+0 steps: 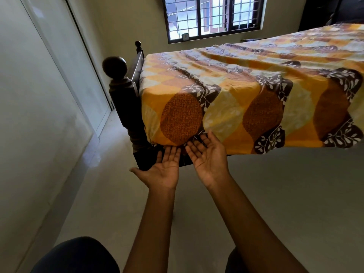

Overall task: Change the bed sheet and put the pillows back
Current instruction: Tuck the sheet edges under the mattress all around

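A yellow and orange bed sheet (246, 91) with brown leaf patches covers the mattress and hangs down its near side. Both my hands are palm up with straight fingers at the sheet's lower hem near the bed's corner. My left hand (164, 167) has its fingertips just under the hem. My right hand (208, 156) lies beside it, fingertips touching the hanging cloth. Neither hand holds anything. No pillows are in view.
A dark wooden bedpost with a round knob (115, 75) stands at the bed's corner. A white door (65, 62) and wall run along the left. A barred window (212, 14) is at the back. Pale floor (275, 203) stretches in front of the bed.
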A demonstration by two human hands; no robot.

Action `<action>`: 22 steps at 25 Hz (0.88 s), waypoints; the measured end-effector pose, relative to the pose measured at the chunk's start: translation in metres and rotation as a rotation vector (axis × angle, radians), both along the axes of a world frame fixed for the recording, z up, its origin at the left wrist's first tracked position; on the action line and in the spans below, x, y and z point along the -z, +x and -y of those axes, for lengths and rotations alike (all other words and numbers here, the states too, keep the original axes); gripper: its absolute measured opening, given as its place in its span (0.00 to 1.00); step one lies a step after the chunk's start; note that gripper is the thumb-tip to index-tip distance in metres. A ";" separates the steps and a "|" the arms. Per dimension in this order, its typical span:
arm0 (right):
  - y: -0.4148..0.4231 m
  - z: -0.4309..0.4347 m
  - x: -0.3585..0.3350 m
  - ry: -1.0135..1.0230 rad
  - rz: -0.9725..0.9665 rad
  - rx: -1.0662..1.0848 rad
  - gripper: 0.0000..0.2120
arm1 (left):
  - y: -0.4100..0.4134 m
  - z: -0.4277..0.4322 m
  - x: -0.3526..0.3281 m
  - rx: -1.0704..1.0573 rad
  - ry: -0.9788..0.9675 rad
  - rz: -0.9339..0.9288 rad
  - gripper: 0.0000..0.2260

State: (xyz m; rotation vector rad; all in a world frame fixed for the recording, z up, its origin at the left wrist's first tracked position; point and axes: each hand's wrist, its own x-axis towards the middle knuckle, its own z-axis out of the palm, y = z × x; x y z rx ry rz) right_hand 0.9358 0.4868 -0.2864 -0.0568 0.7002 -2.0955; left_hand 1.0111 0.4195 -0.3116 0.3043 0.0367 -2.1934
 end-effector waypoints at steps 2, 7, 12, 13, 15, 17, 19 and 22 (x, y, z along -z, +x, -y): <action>0.000 0.001 0.000 -0.010 -0.002 -0.013 0.23 | -0.004 -0.009 0.000 -0.001 -0.068 -0.026 0.46; -0.004 0.001 -0.002 -0.044 -0.042 -0.027 0.24 | -0.023 0.013 -0.015 0.032 -0.179 0.042 0.42; -0.004 -0.001 0.017 -0.018 -0.039 -0.048 0.22 | -0.020 0.004 -0.006 0.078 -0.129 0.484 0.24; -0.004 -0.001 0.024 0.014 -0.058 -0.036 0.20 | -0.019 -0.005 0.003 0.095 -0.112 0.534 0.21; -0.012 -0.004 0.042 0.108 -0.083 0.026 0.19 | -0.026 -0.019 0.021 0.183 -0.137 0.566 0.17; -0.032 -0.013 0.063 0.204 -0.020 0.152 0.19 | -0.042 -0.027 0.035 0.285 -0.202 0.593 0.16; -0.058 -0.024 0.082 0.264 0.062 0.251 0.20 | -0.059 -0.028 0.042 0.334 -0.306 0.660 0.19; -0.088 -0.029 0.090 0.235 0.131 0.315 0.19 | -0.082 -0.028 0.043 0.375 -0.408 0.750 0.18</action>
